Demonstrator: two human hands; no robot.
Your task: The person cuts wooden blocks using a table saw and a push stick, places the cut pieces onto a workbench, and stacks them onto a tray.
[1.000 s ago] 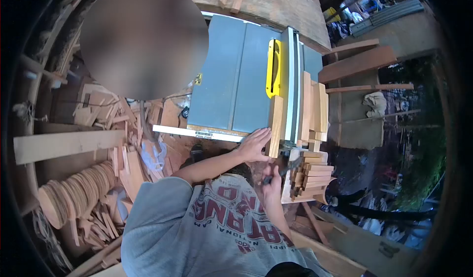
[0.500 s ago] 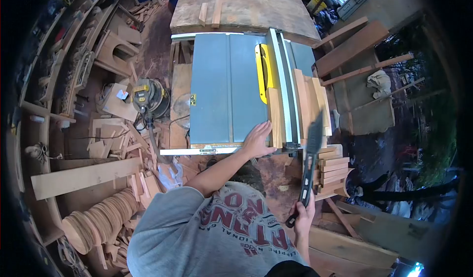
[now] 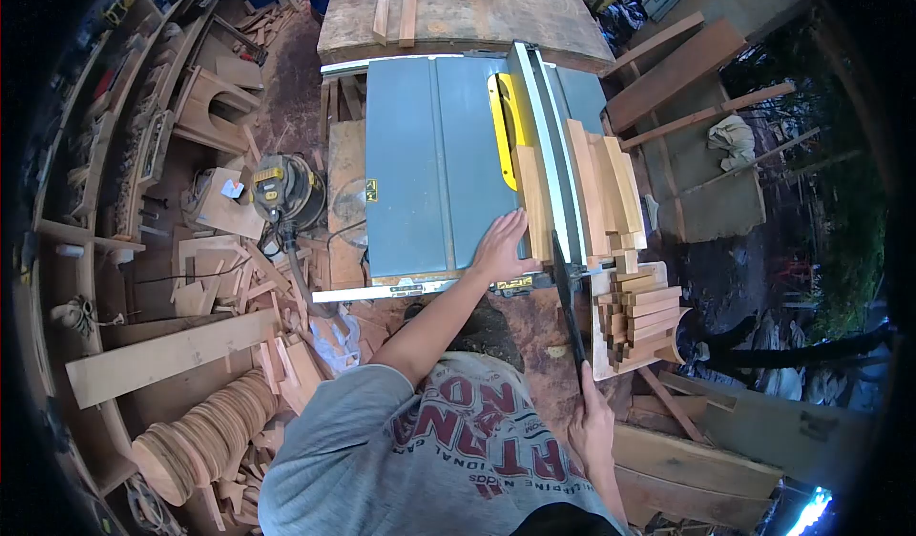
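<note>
"Two hands are at the saw table (image 3: pixel 401 169), yes? What does the left hand (image 3: pixel 498 250) do?"

"It is open, with the fingers stretched, and it lies against the side of the wooden strip (image 3: pixel 534 202), at the near end."

"And where exactly is this strip?"

"It lies flat on the saw table, beside the long fence (image 3: pixel 546 140). Its far end is at the yellow plate (image 3: pixel 500 131)."

"The right hand (image 3: pixel 592 417), is it closed?"

"Yes, it is gripping the handle of a black tool (image 3: pixel 572 317). The tool points forward, and its tip is at the near end of the strip, close to the fence. If it touches the wood, I cannot tell."

"What is on the other side of the fence?"

"Some longer boards (image 3: pixel 593 188) are lying there, and nearer to us is a pile of short wood pieces (image 3: pixel 651 317)."
</note>
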